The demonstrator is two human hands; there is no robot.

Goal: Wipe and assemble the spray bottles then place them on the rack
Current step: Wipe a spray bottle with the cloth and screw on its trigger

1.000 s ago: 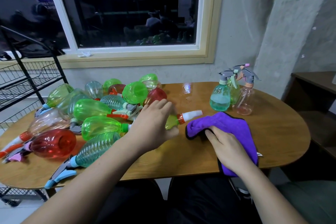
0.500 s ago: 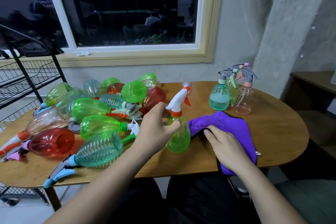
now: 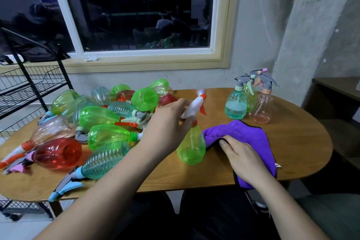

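A green spray bottle (image 3: 191, 149) is held upright by the neck, just under its white sprayer head (image 3: 192, 109), in the curled fingers of the left hand (image 3: 167, 122). The right hand (image 3: 243, 157) is laid on a purple cloth (image 3: 247, 132), its fingertips (image 3: 224, 142) at the folded edge, just beside the bottle. A heap of lying bottles (image 3: 101, 132) is spread left of the left fingers. Three upright bottles (image 3: 235, 107) are seen beyond the right fingers, on the wooden table (image 3: 302, 142).
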